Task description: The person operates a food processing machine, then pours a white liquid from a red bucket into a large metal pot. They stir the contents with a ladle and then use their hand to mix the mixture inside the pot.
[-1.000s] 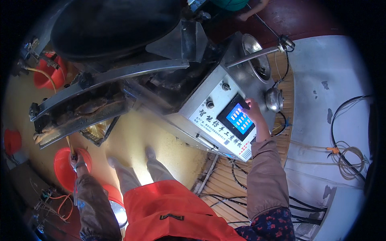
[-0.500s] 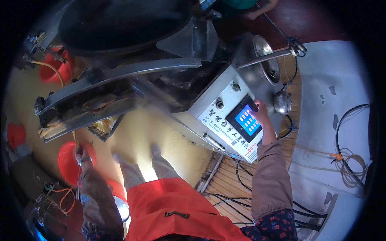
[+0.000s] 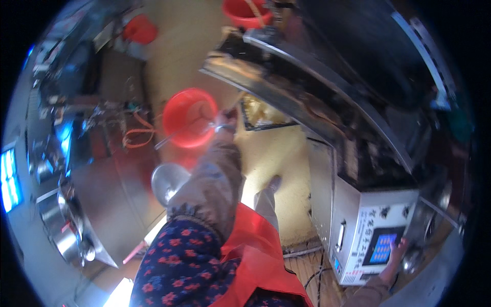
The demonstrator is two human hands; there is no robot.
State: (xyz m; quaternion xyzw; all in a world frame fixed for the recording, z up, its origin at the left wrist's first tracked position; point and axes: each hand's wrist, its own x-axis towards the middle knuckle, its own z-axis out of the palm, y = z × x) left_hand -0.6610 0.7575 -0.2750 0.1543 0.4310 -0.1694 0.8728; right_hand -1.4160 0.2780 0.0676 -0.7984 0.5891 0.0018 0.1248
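My left hand [image 3: 229, 118] is closed round a tan hose [image 3: 238, 100] beside a red bucket [image 3: 180, 118], with a thin metal rod crossing the bucket from it. Motion blurs the grip. My right hand [image 3: 400, 245] reaches to the blue touchscreen [image 3: 382, 246] on a steel machine's control panel [image 3: 351, 215], fingers apart and one at the screen. Above, the machine bears a long crusted metal trough [image 3: 266, 85] and a large dark round plate [image 3: 378, 56].
A steel dish [image 3: 170, 183] lies beside my left sleeve. A crate of pale yellow pieces [image 3: 266, 110] sits under the trough. Steel equipment [image 3: 110, 220] and orange hoses [image 3: 140, 130] are at left, red buckets [image 3: 140, 28] at the back. Cables [image 3: 319, 276] run near my feet.
My view has swung sharply left, shifting the machine to the right of the picture and bringing the left-side equipment into view. My right hand has stayed at the touchscreen, my left on the hose.
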